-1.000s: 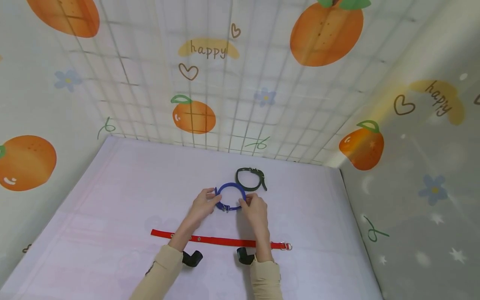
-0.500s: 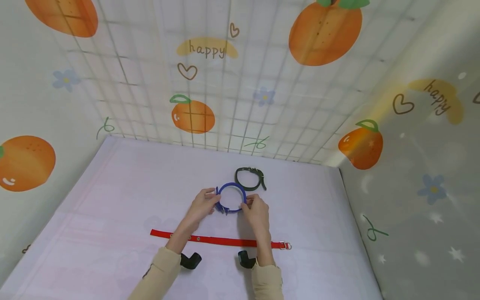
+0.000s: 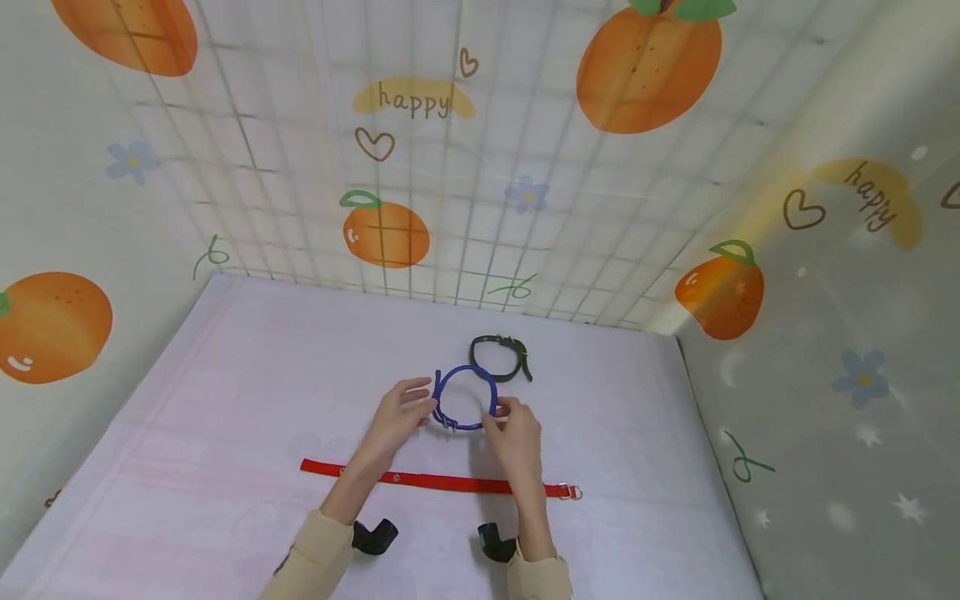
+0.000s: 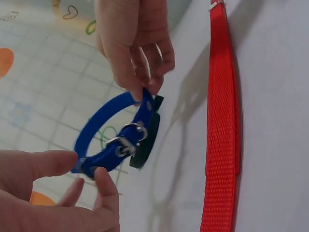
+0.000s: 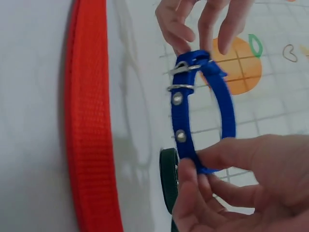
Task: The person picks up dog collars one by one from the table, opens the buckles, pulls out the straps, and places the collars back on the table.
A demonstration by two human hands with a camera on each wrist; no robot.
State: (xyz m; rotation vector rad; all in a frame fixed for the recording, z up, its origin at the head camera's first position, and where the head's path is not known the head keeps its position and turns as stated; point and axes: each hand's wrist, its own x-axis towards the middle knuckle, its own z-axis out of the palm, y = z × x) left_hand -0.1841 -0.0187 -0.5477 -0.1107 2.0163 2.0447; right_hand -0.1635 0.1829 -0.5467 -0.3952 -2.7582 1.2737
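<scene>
A blue pet collar (image 4: 104,159), buckled into a loop, is held up off the table between both hands. My left hand (image 3: 397,417) pinches its left side between thumb and fingers, near the buckle end. On the opposite side, my right hand (image 3: 517,440) pinches the band with thumb and fingertips. Metal studs, a ring and the buckle show along the band in the right wrist view. Behind it on the table lies a dark green collar (image 3: 517,343), also looped. A red collar (image 3: 450,482) stretches flat and straight under the forearms, its metal buckle end to the right.
The white-covered table (image 3: 225,375) meets a patterned grid wall (image 3: 300,192) at the back. More printed curtain (image 3: 810,400) stands along the right side. A black device (image 3: 375,537) sits by the left wrist and another black device (image 3: 497,543) by the right.
Both hands have drawn slightly toward the body with the blue collar, which has tilted so its band shows more edge-on. The red and green collars stay where they were.
</scene>
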